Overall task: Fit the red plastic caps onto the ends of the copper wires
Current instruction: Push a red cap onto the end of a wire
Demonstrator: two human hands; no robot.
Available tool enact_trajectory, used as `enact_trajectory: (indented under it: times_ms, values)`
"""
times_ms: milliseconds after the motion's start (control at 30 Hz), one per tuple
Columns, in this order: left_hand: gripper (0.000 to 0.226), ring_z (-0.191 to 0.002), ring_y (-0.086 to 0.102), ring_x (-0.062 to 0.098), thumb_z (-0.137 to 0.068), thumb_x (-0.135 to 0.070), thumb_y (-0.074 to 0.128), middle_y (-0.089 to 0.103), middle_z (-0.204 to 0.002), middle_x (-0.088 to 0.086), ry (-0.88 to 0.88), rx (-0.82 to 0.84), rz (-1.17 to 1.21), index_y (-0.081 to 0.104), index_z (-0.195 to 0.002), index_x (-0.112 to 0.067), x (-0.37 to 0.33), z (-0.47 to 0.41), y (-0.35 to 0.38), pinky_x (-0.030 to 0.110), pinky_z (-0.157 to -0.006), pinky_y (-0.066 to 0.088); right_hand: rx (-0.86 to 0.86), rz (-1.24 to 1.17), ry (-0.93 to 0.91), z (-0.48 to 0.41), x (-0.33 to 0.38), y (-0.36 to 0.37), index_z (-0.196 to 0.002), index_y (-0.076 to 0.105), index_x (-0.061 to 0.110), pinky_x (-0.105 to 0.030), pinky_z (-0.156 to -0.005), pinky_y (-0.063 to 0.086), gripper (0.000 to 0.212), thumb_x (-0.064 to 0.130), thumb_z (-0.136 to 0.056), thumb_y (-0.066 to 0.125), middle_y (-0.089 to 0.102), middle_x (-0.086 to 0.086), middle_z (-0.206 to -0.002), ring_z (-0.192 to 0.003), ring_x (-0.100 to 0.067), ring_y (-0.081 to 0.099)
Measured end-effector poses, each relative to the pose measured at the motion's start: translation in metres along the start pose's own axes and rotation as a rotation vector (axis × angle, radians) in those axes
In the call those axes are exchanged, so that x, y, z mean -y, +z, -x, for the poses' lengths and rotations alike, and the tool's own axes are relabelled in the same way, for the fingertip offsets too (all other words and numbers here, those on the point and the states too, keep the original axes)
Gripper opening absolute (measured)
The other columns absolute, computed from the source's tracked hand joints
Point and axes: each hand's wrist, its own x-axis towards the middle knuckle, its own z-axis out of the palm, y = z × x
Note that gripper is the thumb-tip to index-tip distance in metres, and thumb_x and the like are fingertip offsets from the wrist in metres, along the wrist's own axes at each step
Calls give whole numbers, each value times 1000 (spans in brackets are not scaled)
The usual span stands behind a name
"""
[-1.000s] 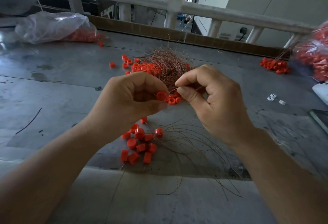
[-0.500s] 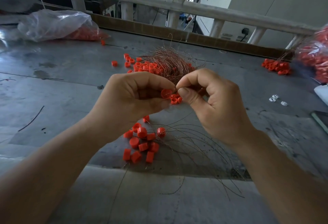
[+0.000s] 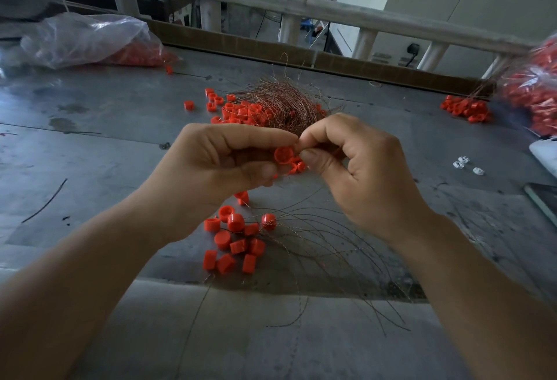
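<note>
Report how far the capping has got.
Done, apparently: the near cluster of caps with wires trailing off. In hand: left hand holds a red cap, right hand pinches a wire at it. Left: the copper wire bundle and loose caps behind.

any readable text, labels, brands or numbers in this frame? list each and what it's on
No readable text anywhere in the view.
The red cap pinched in the left hand: no lettering visible.
The left bag and the right bag, both clear plastic: no print visible.
The white pieces on the table: too small to tell.
</note>
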Motion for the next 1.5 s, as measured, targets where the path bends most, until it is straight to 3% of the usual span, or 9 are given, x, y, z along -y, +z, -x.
enact_trajectory:
  times_ms: [133,233,567,733,833,1000,1200,1333,1500]
  values:
    - [40,-81,68,6,-67,-13,64,73,-88,-11,-1,12,-37,66,-102,-32,1,0,-1,12,-70,50,2,0,9,1,-1,-1,-83,64,3,-7,-67,42,6,7,-80,61,54,8,-77,-70,3,52]
    - [34,-81,68,4,-67,-11,63,73,-87,-13,-4,17,-42,71,-99,-22,0,0,0,11,-70,50,1,9,10,1,-1,-1,-83,64,3,-9,-68,43,6,7,-79,61,56,6,-77,-66,-5,53]
    - [28,-81,68,3,-69,-12,62,72,-86,-15,26,-3,-81,67,-95,-22,-2,1,-1,12,-70,51,-5,-3,18,1,1,0,-84,65,4,-8,-68,44,7,8,-80,61,56,7,-77,-74,3,54]
    - [39,-78,67,5,-69,-13,62,73,-87,-13,21,-11,-77,65,-104,-31,-1,1,-2,13,-69,50,-1,-27,37,1,2,0,-85,66,5,-9,-69,45,8,9,-80,61,55,11,-77,-75,2,56]
    - [32,-78,67,4,-67,-16,64,73,-86,-12,19,-23,-60,72,-92,-35,-1,1,-3,13,-69,51,2,-52,51,1,3,-2,-86,67,6,-11,-68,45,9,9,-80,60,57,7,-78,-74,-2,56]
    - [26,-79,66,2,-67,-14,68,72,-85,-13,8,-36,-64,73,-92,-16,-2,0,-2,12,-68,50,-28,-64,41,1,5,-3,-89,70,10,-12,-67,43,14,4,-81,60,58,-1,-83,-76,-9,54]
    - [29,-78,67,4,-67,-8,64,72,-83,-11,20,-57,-33,65,-95,-17,-2,-1,-3,14,-67,51,-7,-97,47,0,4,-3,-97,69,9,-8,-68,40,20,0,-82,59,55,10,-82,-77,1,53]
    - [32,-78,67,9,-68,-6,63,72,-83,-6,15,-54,16,70,-98,-17,0,-1,-5,17,-67,51,14,-150,81,0,6,-5,-104,61,21,-10,-64,43,30,2,-81,59,58,10,-76,-73,-6,56]
    - [30,-75,67,10,-64,-11,69,72,-82,-1,2,-53,135,70,-93,-14,0,-1,-4,17,-66,51,56,-250,157,-1,10,-6,-94,51,33,-10,-54,41,37,3,-78,64,62,4,-70,-60,-9,56]
